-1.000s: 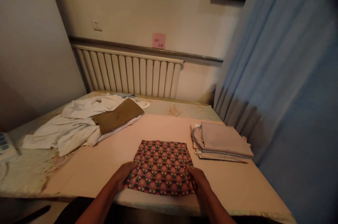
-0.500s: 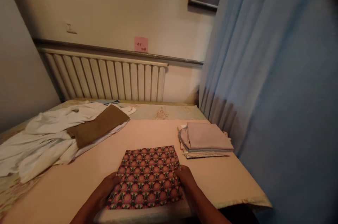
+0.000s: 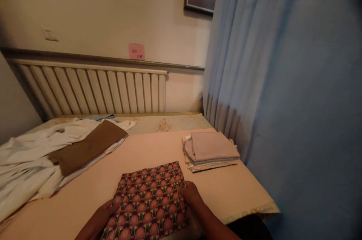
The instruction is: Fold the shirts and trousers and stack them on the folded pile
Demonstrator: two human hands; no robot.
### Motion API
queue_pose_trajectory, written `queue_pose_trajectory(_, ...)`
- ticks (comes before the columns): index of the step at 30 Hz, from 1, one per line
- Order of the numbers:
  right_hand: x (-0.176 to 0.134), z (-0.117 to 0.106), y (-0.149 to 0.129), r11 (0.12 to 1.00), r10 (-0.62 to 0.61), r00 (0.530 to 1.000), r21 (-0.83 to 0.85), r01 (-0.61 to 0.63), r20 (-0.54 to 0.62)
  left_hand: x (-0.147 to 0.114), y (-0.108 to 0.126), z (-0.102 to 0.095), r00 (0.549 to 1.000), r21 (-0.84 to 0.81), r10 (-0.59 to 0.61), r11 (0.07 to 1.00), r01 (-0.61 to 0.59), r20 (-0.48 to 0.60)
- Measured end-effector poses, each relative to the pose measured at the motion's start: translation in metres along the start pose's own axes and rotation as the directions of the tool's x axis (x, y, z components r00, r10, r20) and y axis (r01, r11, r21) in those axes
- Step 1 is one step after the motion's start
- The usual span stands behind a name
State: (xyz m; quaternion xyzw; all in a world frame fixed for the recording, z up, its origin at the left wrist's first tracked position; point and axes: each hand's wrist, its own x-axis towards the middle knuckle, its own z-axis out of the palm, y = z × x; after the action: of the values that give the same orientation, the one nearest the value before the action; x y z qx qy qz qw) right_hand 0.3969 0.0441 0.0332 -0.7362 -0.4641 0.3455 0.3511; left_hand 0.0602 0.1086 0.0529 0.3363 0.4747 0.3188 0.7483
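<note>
A folded piece of patterned cloth [image 3: 149, 200], dark with rows of pink flowers, is held between my two hands near the front of the table. My left hand [image 3: 106, 213] grips its left edge, thumb on top and fingers hidden below. On the opposite edge my right hand [image 3: 192, 196] pinches the cloth, its thumb showing on the upper face. Beyond my right hand lies a neat stack of folded cloths [image 3: 215, 147], a mauve one on top.
A brown folded cloth [image 3: 87, 149] lies over loose white fabric [image 3: 25, 157] at the left. A peach cover [image 3: 152, 145] spreads over the table. Behind it stands a radiator [image 3: 98, 89]; a blue curtain [image 3: 283, 119] hangs along the right side.
The view has turned slightly to the right, so things appear shifted left. The patterned cloth, still in both hands, sits a little lower in view, more tilted, its right side higher.
</note>
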Motion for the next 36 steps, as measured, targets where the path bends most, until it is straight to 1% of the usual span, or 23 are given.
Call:
queue_pose_trajectory(4,-0.005,-0.011,-0.012,0.997,-0.040,0.999,0.064,0.041,-0.004,-0.016,0.015,0.016,0.999,0.037,0.041,0.998,-0.041,0.007)
queue_pose_trajectory(7,-0.008,-0.030,-0.025,0.990,-0.086,0.996,0.118,0.082,0.028,-0.032,0.030,0.033,0.996,0.015,0.073,0.997,-0.074,0.057)
queue_pose_trajectory(9,-0.009,-0.052,-0.036,0.976,-0.126,0.990,0.187,0.114,0.055,-0.037,0.042,0.047,0.994,0.006,0.087,0.996,-0.088,0.066)
queue_pose_trajectory(11,-0.008,-0.081,-0.048,0.946,-0.177,0.981,0.288,0.149,0.075,-0.036,0.056,0.065,0.989,0.023,0.103,0.994,-0.106,0.107)
queue_pose_trajectory(12,-0.006,-0.098,-0.053,0.935,-0.198,0.978,0.312,0.168,0.065,-0.033,0.063,0.077,0.984,0.035,0.120,0.991,-0.125,0.133)
queue_pose_trajectory(13,-0.003,-0.115,-0.057,0.933,-0.209,0.977,0.307,0.188,0.038,-0.029,0.070,0.089,0.979,0.043,0.135,0.989,-0.143,0.151)
queue_pose_trajectory(15,0.008,-0.154,-0.062,0.938,-0.252,0.967,0.238,0.253,-0.036,-0.014,0.082,0.119,0.960,0.058,0.193,0.976,-0.209,0.204)
queue_pose_trajectory(17,0.025,-0.192,-0.061,0.948,-0.297,0.941,0.068,0.311,-0.161,0.005,0.090,0.154,0.924,0.077,0.272,0.950,-0.302,0.269)
queue_pose_trajectory(18,0.035,-0.210,-0.059,0.947,-0.319,0.915,-0.040,0.319,-0.247,0.016,0.093,0.172,0.899,0.086,0.324,0.928,-0.362,0.294)
queue_pose_trajectory(21,0.065,-0.259,-0.048,0.945,-0.326,0.882,-0.105,0.309,-0.340,0.052,0.099,0.227,0.864,0.120,0.392,0.886,-0.447,0.317)
queue_pose_trajectory(24,0.091,-0.297,-0.035,0.946,-0.323,0.859,-0.117,0.302,-0.397,0.084,0.103,0.275,0.842,0.180,0.417,0.851,-0.494,0.341)
queue_pose_trajectory(27,0.108,-0.322,-0.020,0.951,-0.306,0.841,-0.114,0.286,-0.446,0.109,0.106,0.312,0.840,0.205,0.420,0.839,-0.504,0.344)
queue_pose_trajectory(29,0.118,-0.334,-0.008,0.957,-0.288,0.833,-0.108,0.270,-0.472,0.122,0.106,0.329,0.839,0.208,0.417,0.839,-0.503,0.348)
queue_pose_trajectory(32,0.129,-0.344,0.010,0.964,-0.263,0.827,-0.099,0.247,-0.496,0.140,0.102,0.347,0.836,0.206,0.416,0.838,-0.505,0.357)
queue_pose_trajectory(36,0.140,-0.348,0.031,0.971,-0.237,0.829,-0.091,0.222,-0.507,0.158,0.092,0.358,0.832,0.193,0.410,0.843,-0.502,0.374)
